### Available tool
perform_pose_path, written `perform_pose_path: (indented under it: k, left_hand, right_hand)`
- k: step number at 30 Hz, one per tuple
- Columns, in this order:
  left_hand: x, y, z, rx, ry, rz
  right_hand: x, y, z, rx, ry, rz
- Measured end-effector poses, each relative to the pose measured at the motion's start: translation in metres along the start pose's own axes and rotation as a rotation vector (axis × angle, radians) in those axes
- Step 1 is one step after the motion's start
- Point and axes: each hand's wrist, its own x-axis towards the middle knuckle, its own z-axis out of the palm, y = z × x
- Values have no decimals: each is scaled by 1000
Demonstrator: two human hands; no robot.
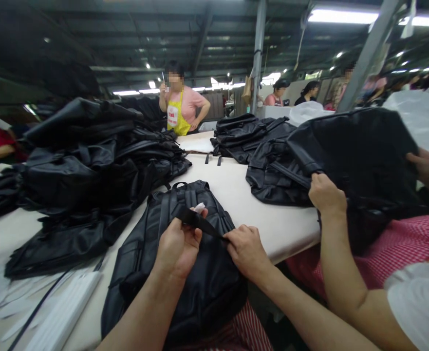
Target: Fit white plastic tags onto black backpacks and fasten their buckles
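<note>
A black backpack point(199, 278) lies in front of me at the table's near edge, its straps facing up. Above it, my left hand point(179, 241) is closed round a black webbing strap point(203, 225). Something small and white point(198, 208) shows at those fingertips; I cannot make out what it is. With fingers pinched, my right hand point(245, 248) grips the strap's other end by the bag's right side. The strap is stretched between both hands. The lower part of the backpack hangs toward my lap, partly behind my left forearm.
A tall heap of black bags point(86, 165) fills the left. White strips point(64, 312) lie at the front left of the pale table point(229, 187). At right, a co-worker's hands hold another black bag point(360, 156). More bags point(251, 136) lie beyond. A person in a yellow apron point(178, 114) stands opposite.
</note>
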Motion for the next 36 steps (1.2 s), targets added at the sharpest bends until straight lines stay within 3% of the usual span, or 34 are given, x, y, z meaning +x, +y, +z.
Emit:
perform_pose_path:
  k: [7, 13, 17, 20, 24, 27, 29, 32, 36]
  left_hand:
    - [-1, 44, -41, 44, 50, 14]
    - [-29, 24, -85, 203, 20, -69]
    - [-65, 3, -98, 382, -271, -257]
    - [-83, -5, -99, 553, -564, -368]
    - [-85, -15, -104, 831, -837, -265]
    - [-83, -23, -110, 951, -950, -193]
    - [-84, -22, -113, 974, -965, -145]
    - [-90, -9, -120, 1008, -927, -78]
    - [-98, 13, -138, 1146, -674, -12]
  right_hand:
    - [-16, 12, 19, -155, 24, -103]
    - [-54, 16, 41, -186, 80, -150]
    - [-78, 23, 54, -136, 148, -152]
    - [-78, 27, 36, -100, 6, -108]
    - [-54, 26, -18, 119, -306, -44]
    - [-27, 9, -31, 315, -260, 205]
    - [-11, -8, -12, 403, -234, 296]
    - [0, -33, 36, 361, -283, 266]
    - [-2, -45, 77, 330, -343, 184]
